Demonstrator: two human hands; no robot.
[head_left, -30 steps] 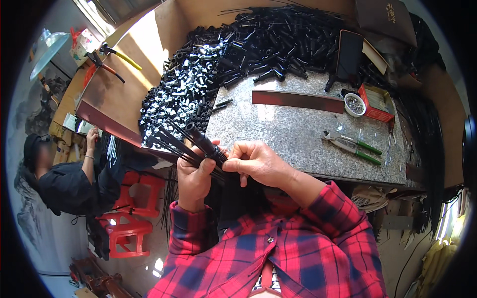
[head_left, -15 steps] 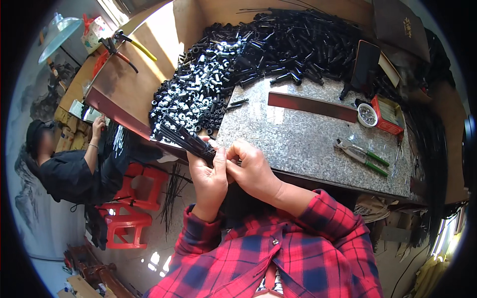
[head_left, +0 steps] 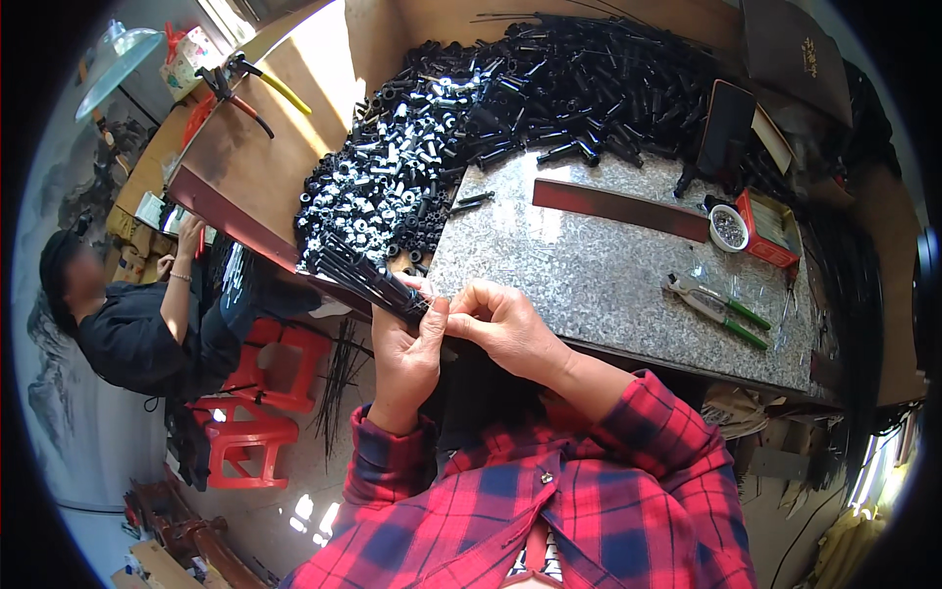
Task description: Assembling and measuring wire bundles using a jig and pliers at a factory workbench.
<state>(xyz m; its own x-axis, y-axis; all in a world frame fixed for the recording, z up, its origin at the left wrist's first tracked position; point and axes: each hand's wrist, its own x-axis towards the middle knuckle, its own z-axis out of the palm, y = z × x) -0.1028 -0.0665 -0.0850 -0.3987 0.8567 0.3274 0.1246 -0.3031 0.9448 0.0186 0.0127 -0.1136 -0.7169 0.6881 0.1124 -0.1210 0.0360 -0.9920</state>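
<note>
My left hand [head_left: 410, 358] is closed around a bundle of thin black rods [head_left: 363, 278], their far ends fanning up and left over the table's front corner. Beside its thumb, my right hand [head_left: 502, 329] is pinched at the near end of the bundle; whatever lies between its fingertips is too small to make out. Just beyond the bundle is a heap of short black ring and tube pieces [head_left: 392, 187], glinting in the sun. Behind it spreads a bigger pile of longer black tubes [head_left: 589, 88].
On the speckled stone tabletop [head_left: 579, 280] lie a dark flat bar [head_left: 618, 209] and green-handled pliers [head_left: 721, 312]. A white cup of tiny parts [head_left: 727, 228] stands against a red box [head_left: 770, 231]. A phone [head_left: 724, 123] leans behind. Left, a person [head_left: 147, 314] sits near red stools [head_left: 260, 432].
My right hand has shifted slightly up and its fingers have drawn a little away from the bundle's end. The seated person's hands have moved.
</note>
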